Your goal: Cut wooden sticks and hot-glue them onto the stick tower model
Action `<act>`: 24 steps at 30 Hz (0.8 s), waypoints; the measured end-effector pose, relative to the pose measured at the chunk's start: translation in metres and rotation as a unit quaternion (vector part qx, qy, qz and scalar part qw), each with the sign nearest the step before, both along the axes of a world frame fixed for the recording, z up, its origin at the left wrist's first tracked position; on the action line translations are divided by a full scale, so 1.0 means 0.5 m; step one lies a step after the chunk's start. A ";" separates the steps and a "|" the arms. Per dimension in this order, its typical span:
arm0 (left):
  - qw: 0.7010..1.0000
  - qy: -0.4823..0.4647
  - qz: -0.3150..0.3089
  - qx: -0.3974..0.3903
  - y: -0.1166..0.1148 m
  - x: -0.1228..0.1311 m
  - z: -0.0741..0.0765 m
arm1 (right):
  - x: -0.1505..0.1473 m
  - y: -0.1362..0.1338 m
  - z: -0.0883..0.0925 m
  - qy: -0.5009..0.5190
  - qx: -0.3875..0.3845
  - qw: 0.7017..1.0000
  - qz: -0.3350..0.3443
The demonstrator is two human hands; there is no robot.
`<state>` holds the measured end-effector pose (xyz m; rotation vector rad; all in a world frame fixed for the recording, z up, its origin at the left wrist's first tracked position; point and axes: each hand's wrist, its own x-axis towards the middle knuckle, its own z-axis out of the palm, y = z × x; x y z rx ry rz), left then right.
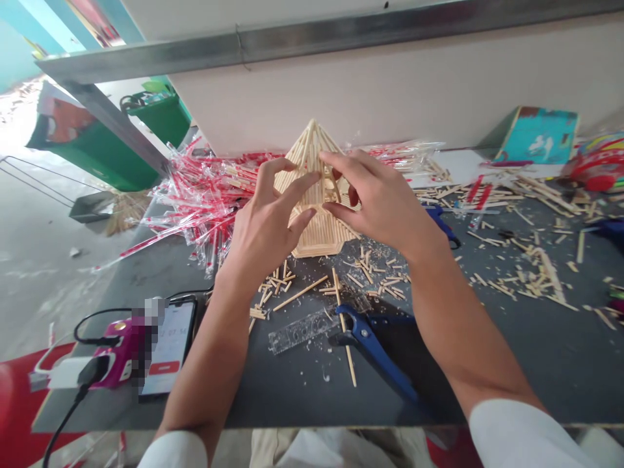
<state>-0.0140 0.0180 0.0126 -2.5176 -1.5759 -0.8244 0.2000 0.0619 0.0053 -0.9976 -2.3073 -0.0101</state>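
Foreground: a smartphone (168, 348) lies at the near left of the dark desk (511, 370), and blue-handled cutters (375, 351) lie just beside a clear ruler (297, 331). Centre: the left hand (266, 227) and right hand (377, 198) hold a wooden-stick pyramid model (316, 237) at mid-desk from both sides, fingers (297, 188) spread wide, their tips against its faces. Loose wooden sticks (275, 289) lie before it. Background: a heap of red-and-white wrapped sticks (199, 201) lies behind and to the left.

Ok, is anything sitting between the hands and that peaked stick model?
Nothing visible does. The left hand and right hand both have their fingers directly on the peaked wooden stick model, with no tool or loose stick between them.
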 end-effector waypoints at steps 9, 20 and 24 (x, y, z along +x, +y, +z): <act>1.000 0.015 0.010 0.005 -0.004 0.005 -0.001 | -0.003 -0.005 -0.004 -0.017 0.030 0.999 -0.013; 0.999 0.036 0.020 0.013 -0.007 0.008 -0.003 | -0.002 -0.005 -0.003 -0.036 0.012 0.999 -0.022; 0.997 0.073 0.038 0.010 -0.018 0.013 0.003 | -0.002 -0.008 0.000 -0.040 0.007 0.999 -0.023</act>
